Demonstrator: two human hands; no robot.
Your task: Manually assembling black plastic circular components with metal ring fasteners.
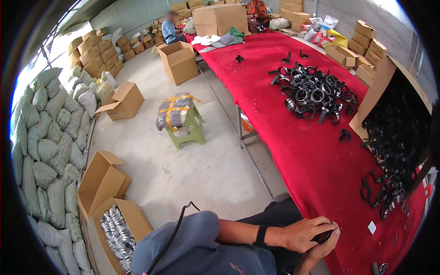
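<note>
**Curled round one black piece [323, 236]**

Pale sacks [52, 151] stood stacked along the left edge. At lower left, an open carton [133, 217] held silver parts [117, 236]; left of centre, a green stool [188, 134] bore a grey bundle [175, 111]. At lower right, by the edge of the red table [293, 151], my left hand [300, 235] and right hand [324, 248] closed together round the piece. Black rings [316, 94] lay heaped at upper right, beside a tipped carton [376, 89] of more.

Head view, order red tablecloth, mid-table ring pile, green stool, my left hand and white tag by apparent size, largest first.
Red tablecloth
Ring pile
Left hand, green stool: too alike; hand nearer
White tag
</note>
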